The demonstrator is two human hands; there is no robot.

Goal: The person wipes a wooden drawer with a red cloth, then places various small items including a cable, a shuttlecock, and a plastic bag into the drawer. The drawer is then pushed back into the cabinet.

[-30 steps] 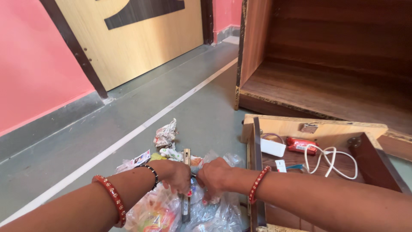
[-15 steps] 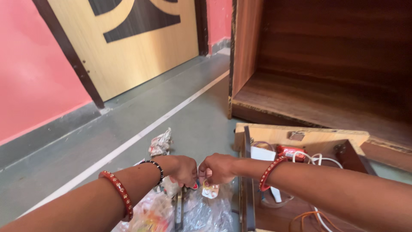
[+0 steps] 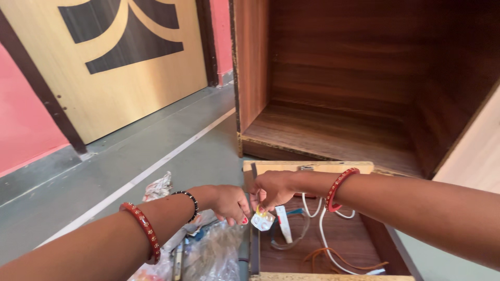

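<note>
The right hand (image 3: pixel 274 188) is pinching a small white packet with yellow spots (image 3: pixel 262 219) between thumb and fingertips, dangling it over the near left edge of the open wooden drawer (image 3: pixel 364 244). At nine o'clock of the packet, the left hand (image 3: pixel 228 203) is hovering just beside it, fingers curled down and holding nothing that shows. Below the left hand, at six o'clock, crinkled clear plastic bags (image 3: pixel 213 255) are lying on the grey floor (image 3: pixel 156 156). Inside the drawer, white cables (image 3: pixel 323 234) are sprawling at three o'clock of the packet.
</note>
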